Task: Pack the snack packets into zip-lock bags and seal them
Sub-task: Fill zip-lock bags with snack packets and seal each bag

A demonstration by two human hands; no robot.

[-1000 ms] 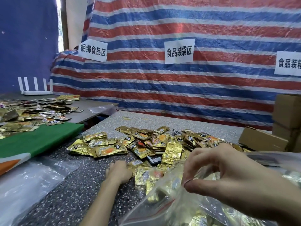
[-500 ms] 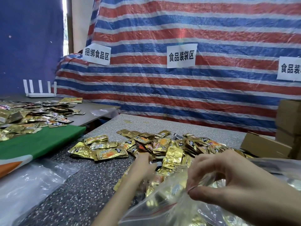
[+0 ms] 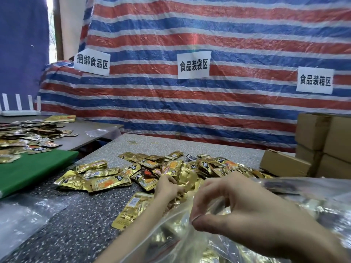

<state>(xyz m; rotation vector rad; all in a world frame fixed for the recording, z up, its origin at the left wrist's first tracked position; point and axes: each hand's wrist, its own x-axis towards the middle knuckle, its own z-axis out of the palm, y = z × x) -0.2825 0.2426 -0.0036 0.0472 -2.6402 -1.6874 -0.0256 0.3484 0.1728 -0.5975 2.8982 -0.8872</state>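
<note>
Gold snack packets [image 3: 171, 168] lie in a wide heap on the speckled grey table [image 3: 76, 224]. A clear zip-lock bag [image 3: 171, 234] holding several gold packets rises at the bottom of the head view. My right hand [image 3: 247, 209] pinches the bag's top edge between thumb and fingers, keeping the mouth open. My left hand [image 3: 165, 186] reaches into the heap just beyond the bag, fingers curled round gold packets there. A separate small stack of packets [image 3: 95, 177] lies to the left.
Empty clear bags [image 3: 24, 219] lie at the lower left beside a green board [image 3: 28, 168]. A second table [image 3: 85, 133] on the left carries more packets. Cardboard boxes [image 3: 322, 145] stand at the right. A striped tarp [image 3: 209, 103] closes the back.
My left hand has moved forward and right from the near table edge into the heap of packets. My right hand still holds the bag's edge.
</note>
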